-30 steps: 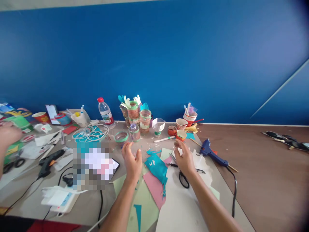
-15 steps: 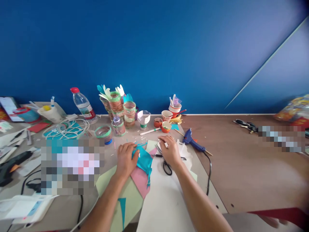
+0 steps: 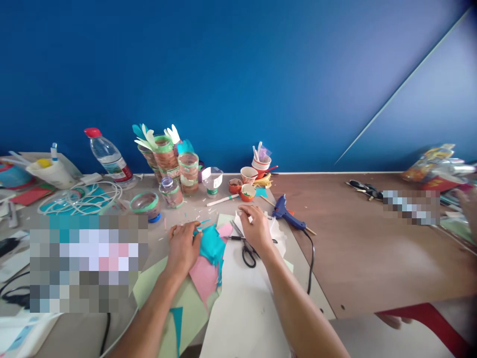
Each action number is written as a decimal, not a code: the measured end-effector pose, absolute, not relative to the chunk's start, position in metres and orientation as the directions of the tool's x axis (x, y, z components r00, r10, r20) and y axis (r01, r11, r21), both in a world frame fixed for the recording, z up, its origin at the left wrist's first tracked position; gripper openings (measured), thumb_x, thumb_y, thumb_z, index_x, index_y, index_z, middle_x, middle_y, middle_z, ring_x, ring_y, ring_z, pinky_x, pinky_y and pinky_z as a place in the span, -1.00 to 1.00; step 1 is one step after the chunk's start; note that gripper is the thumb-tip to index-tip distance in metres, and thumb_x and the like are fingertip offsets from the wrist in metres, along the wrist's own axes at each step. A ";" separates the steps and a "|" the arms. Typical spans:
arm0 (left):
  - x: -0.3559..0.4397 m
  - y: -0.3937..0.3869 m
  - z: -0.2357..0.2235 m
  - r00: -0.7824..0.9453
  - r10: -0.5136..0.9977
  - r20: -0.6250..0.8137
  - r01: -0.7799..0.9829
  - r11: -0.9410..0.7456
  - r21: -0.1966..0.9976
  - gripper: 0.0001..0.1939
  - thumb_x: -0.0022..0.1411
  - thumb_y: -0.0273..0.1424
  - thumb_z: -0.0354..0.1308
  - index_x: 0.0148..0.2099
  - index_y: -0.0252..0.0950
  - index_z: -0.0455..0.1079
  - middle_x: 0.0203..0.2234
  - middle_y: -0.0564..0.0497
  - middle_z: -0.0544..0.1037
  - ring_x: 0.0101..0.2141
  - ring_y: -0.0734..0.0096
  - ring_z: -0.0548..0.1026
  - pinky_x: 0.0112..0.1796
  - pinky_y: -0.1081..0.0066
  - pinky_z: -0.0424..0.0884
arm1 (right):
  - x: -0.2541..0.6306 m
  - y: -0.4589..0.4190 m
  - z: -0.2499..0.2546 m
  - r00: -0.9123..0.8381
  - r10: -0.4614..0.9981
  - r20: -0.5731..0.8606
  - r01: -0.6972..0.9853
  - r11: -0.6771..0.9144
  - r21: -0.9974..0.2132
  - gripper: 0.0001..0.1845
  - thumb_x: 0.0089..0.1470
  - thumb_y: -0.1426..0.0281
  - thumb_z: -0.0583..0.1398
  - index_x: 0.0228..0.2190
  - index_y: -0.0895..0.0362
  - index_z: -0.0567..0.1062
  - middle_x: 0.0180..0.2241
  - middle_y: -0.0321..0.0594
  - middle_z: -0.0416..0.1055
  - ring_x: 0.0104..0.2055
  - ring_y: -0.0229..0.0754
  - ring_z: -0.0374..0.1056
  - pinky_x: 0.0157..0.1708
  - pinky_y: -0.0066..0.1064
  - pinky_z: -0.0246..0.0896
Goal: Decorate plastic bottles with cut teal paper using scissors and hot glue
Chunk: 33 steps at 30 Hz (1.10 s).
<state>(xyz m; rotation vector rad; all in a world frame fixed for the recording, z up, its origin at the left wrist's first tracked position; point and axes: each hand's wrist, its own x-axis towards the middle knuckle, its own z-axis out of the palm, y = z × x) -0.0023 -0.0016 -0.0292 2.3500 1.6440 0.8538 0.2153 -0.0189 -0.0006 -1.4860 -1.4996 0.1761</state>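
Observation:
My left hand (image 3: 184,248) rests at the left edge of a crumpled turquoise paper piece (image 3: 212,244), its fingers lying loosely apart. Beneath that piece is pink paper (image 3: 204,278). My right hand (image 3: 255,227) is above the scissors, fingers bent together at the tips; whatever is between them is too small to make out. The black-handled scissors (image 3: 249,255) lie under this hand, with a black pen (image 3: 235,238) crossing them. A large white paper sheet (image 3: 242,308) spreads below, partly covered by my right forearm.
A blue glue gun (image 3: 288,214) with its cord lies right of my hand. Behind stand decorated jars (image 3: 189,171), small paper cups (image 3: 248,175) and a red-capped bottle (image 3: 112,161). Coiled white cable (image 3: 80,199) lies left. Another person's fingers (image 3: 397,321) show beside red paper (image 3: 428,315).
The view has turned slightly right, so the tabletop things appear further left. Both my hands stay at nearly the same places over the papers. Another person's hand has appeared at the far right.

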 end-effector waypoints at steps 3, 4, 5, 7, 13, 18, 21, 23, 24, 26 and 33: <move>-0.007 0.002 -0.025 0.147 0.880 0.451 0.774 -0.386 0.501 -0.77 0.28 -0.36 -0.06 -0.16 -0.26 0.41 -0.24 -0.10 0.59 -0.17 0.19 0.50 0.05 0.10 0.17 | 0.213 -0.021 0.002 0.202 0.837 0.509 0.677 0.257 -0.690 -0.76 0.09 0.47 0.07 -0.31 0.12 0.54 -0.31 -0.13 0.54 -0.25 -0.07 0.38 -0.16 -0.23 0.22; -0.009 0.004 -0.025 0.130 0.873 0.469 0.761 -0.391 0.518 -0.76 0.28 -0.36 -0.08 -0.17 -0.25 0.41 -0.24 -0.09 0.59 -0.19 0.22 0.50 0.06 0.12 0.17 | 0.212 -0.022 0.002 0.190 0.842 0.505 0.676 0.260 -0.689 -0.77 0.09 0.47 0.07 -0.32 0.13 0.54 -0.32 -0.13 0.53 -0.25 -0.07 0.37 -0.17 -0.22 0.22; -0.010 0.005 -0.024 0.115 0.867 0.485 0.746 -0.398 0.534 -0.76 0.29 -0.35 -0.08 -0.18 -0.25 0.41 -0.25 -0.08 0.59 -0.20 0.24 0.51 0.06 0.13 0.18 | 0.210 -0.022 0.003 0.178 0.848 0.500 0.676 0.264 -0.688 -0.77 0.09 0.48 0.07 -0.33 0.12 0.54 -0.33 -0.13 0.53 -0.26 -0.07 0.37 -0.18 -0.22 0.22; -0.012 0.007 -0.024 0.077 0.858 0.507 0.712 -0.403 0.575 -0.76 0.28 -0.32 -0.07 -0.22 -0.24 0.42 -0.29 -0.07 0.59 -0.22 0.24 0.51 0.02 0.17 0.24 | 0.207 -0.023 0.003 0.150 0.858 0.491 0.670 0.277 -0.689 -0.77 0.10 0.48 0.07 -0.33 0.11 0.54 -0.34 -0.14 0.53 -0.27 -0.07 0.36 -0.19 -0.22 0.22; -0.011 0.007 -0.023 -0.043 0.905 0.423 0.583 -0.321 0.747 -0.76 0.25 -0.25 -0.01 -0.24 -0.25 0.42 -0.39 -0.04 0.58 -0.33 0.29 0.53 -0.27 0.35 0.40 | 0.192 -0.026 -0.002 0.011 0.889 0.458 0.646 0.344 -0.682 -0.82 0.10 0.45 0.14 -0.30 0.09 0.55 -0.34 -0.14 0.52 -0.26 -0.08 0.37 -0.18 -0.23 0.26; -0.012 0.004 -0.019 -0.143 0.861 0.488 0.580 -0.327 0.746 -0.78 0.25 -0.28 0.00 -0.22 -0.26 0.42 -0.38 -0.01 0.56 -0.37 0.38 0.51 -0.29 0.40 0.39 | 0.195 -0.027 0.000 -0.019 0.885 0.465 0.630 0.372 -0.682 -0.80 0.14 0.42 0.12 -0.27 0.11 0.55 -0.30 -0.11 0.52 -0.22 -0.07 0.38 -0.14 -0.21 0.26; -0.013 0.003 -0.017 -0.210 0.830 0.517 0.550 -0.337 0.764 -0.79 0.27 -0.30 -0.02 -0.23 -0.27 0.40 -0.45 0.03 0.52 -0.41 0.43 0.48 -0.32 0.44 0.38 | 0.196 -0.026 -0.002 -0.010 0.887 0.462 0.606 0.373 -0.703 -0.78 0.14 0.44 0.11 -0.23 0.12 0.54 -0.28 -0.11 0.52 -0.20 -0.08 0.37 -0.12 -0.21 0.27; -0.012 0.003 -0.015 -0.222 0.825 0.520 0.505 -0.360 0.785 -0.78 0.28 -0.30 -0.03 -0.24 -0.28 0.39 -0.48 0.05 0.49 -0.42 0.44 0.47 -0.32 0.45 0.38 | 0.192 -0.026 -0.007 -0.049 0.884 0.464 0.598 0.398 -0.696 -0.74 0.11 0.43 0.13 -0.15 0.12 0.52 -0.25 -0.10 0.52 -0.17 -0.06 0.37 -0.08 -0.18 0.27; -0.011 0.003 -0.015 -0.217 0.828 0.517 0.475 -0.373 0.797 -0.78 0.28 -0.29 -0.03 -0.24 -0.28 0.38 -0.49 0.05 0.47 -0.42 0.44 0.46 -0.31 0.45 0.38 | 0.189 -0.026 -0.009 -0.079 0.880 0.468 0.594 0.418 -0.687 -0.68 0.09 0.42 0.15 -0.08 0.13 0.48 -0.22 -0.07 0.51 -0.13 -0.04 0.36 -0.06 -0.15 0.26; -0.009 0.002 -0.014 -0.195 0.837 0.511 0.417 -0.401 0.816 -0.77 0.28 -0.26 -0.02 -0.24 -0.28 0.37 -0.48 0.05 0.46 -0.41 0.45 0.46 -0.31 0.44 0.39 | 0.180 -0.029 -0.012 -0.141 0.869 0.474 0.583 0.460 -0.670 -0.49 0.03 0.41 0.20 0.06 0.16 0.38 -0.12 0.00 0.47 -0.04 0.03 0.32 -0.01 -0.10 0.24; -0.003 -0.009 -0.009 -0.151 0.871 0.468 0.224 -0.431 0.874 -0.62 0.26 -0.07 -0.03 -0.21 -0.29 0.35 -0.47 0.01 0.47 -0.42 0.41 0.46 -0.34 0.40 0.41 | 0.165 -0.035 -0.011 -0.041 0.910 0.413 0.394 0.395 -0.830 -0.51 -0.04 0.49 0.15 -0.01 0.07 0.44 -0.23 -0.15 0.46 -0.15 -0.09 0.36 -0.12 -0.25 0.31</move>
